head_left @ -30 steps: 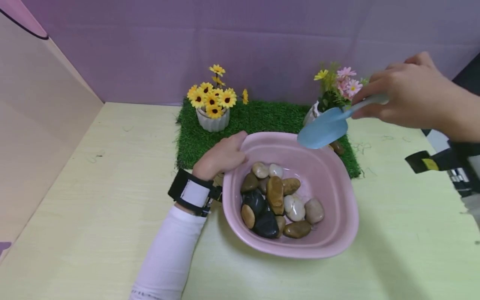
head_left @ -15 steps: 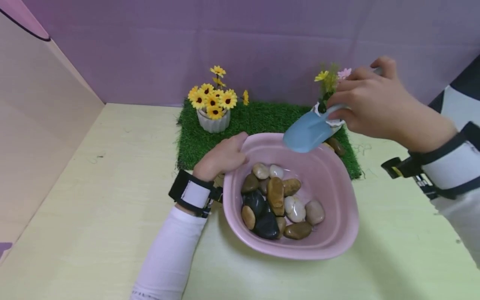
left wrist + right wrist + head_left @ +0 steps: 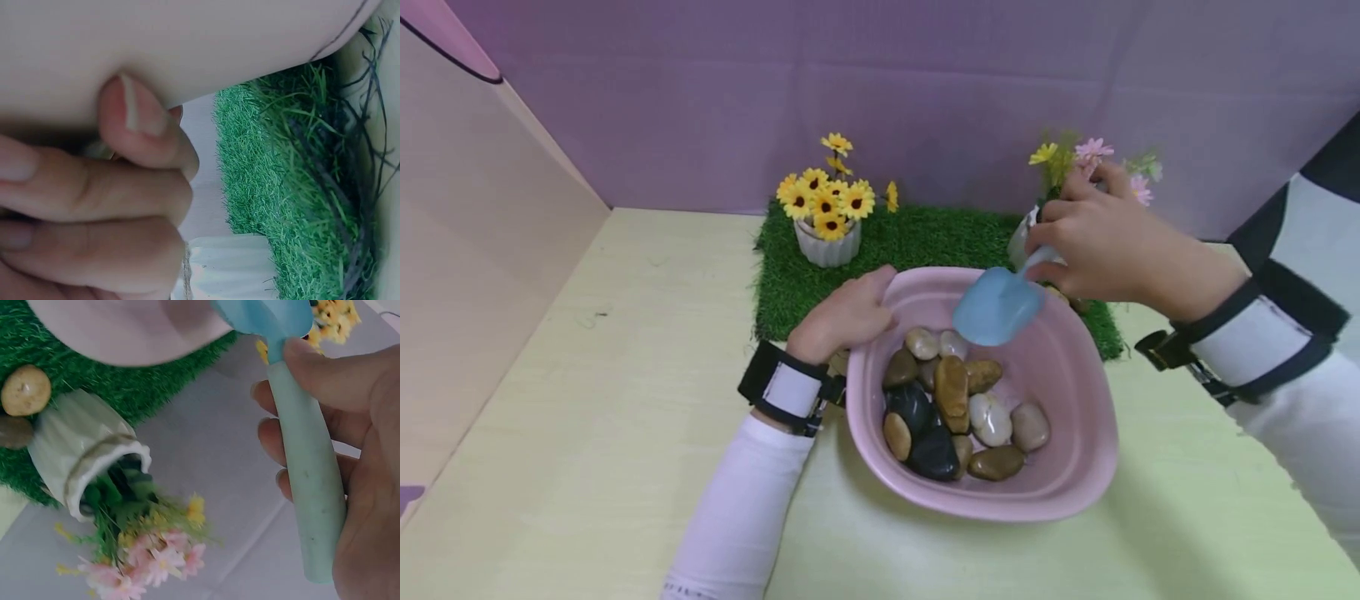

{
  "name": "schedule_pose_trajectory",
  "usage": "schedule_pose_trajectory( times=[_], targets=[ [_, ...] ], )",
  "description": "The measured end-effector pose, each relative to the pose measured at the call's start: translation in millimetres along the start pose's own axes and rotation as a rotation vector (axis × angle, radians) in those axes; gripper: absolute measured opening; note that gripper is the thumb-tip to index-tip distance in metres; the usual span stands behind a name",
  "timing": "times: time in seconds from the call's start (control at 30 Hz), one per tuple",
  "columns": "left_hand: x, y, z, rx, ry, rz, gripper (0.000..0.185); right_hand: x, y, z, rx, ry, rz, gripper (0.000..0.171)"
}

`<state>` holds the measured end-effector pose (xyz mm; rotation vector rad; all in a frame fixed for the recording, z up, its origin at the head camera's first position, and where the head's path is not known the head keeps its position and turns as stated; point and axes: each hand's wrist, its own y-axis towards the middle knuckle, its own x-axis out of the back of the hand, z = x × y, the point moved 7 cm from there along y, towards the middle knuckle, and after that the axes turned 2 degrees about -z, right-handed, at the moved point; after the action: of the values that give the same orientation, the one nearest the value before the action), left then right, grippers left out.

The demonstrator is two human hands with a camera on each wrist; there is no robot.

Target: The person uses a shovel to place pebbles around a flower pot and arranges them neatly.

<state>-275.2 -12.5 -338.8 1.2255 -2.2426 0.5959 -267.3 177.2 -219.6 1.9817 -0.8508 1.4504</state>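
A pink basin [image 3: 1093,450] with several wet stones [image 3: 990,418], black, brown and white, stands in the middle of the table. My left hand [image 3: 846,312] grips its left rim; the left wrist view has the thumb and curled fingers [image 3: 100,190] at the basin wall. In my right hand [image 3: 1108,237] is a small light-blue trowel [image 3: 997,307], blade over the basin's far right side. Thumb and fingers wrap its pale green handle [image 3: 306,475] in the right wrist view. No stone shows on the blade.
Behind the basin lies an artificial grass mat [image 3: 940,229]. It bears a white pot of yellow flowers [image 3: 827,242] and a pot of pink flowers [image 3: 84,444], close behind the right hand. Two stones [image 3: 26,390] lie beside that pot. A purple cloth backdrop [image 3: 700,125] rises behind.
The right hand has moved left and slightly down with the trowel, bringing the blade from the basin's far right rim to over its inside. The left hand and basin stay put.
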Motion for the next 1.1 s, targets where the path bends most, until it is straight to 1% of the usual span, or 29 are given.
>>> schedule_pose_trajectory(
  times=[0.27,0.53,0.77,1.0,1.1],
  targets=[
    [-0.5,0.4,0.5,0.009,-0.002,0.005,0.027,-17,4,15,0.052,-0.003,-0.012,0.019],
    [-0.2,0.0,0.8,0.016,0.003,0.009,0.029,-19,10,22,0.082,0.005,-0.014,0.015],
    [-0.8,0.0,-0.6,0.022,0.001,0.014,0.027,-26,10,27,0.119,0.037,-0.003,0.015],
    [-0.6,0.3,-1.2,0.006,0.02,0.006,0.029,-38,9,33,0.13,-0.045,0.042,0.009],
    [-0.7,0.6,-0.4,0.01,0.011,0.007,0.03,-39,9,33,0.119,-0.05,0.049,0.009]
  ],
)
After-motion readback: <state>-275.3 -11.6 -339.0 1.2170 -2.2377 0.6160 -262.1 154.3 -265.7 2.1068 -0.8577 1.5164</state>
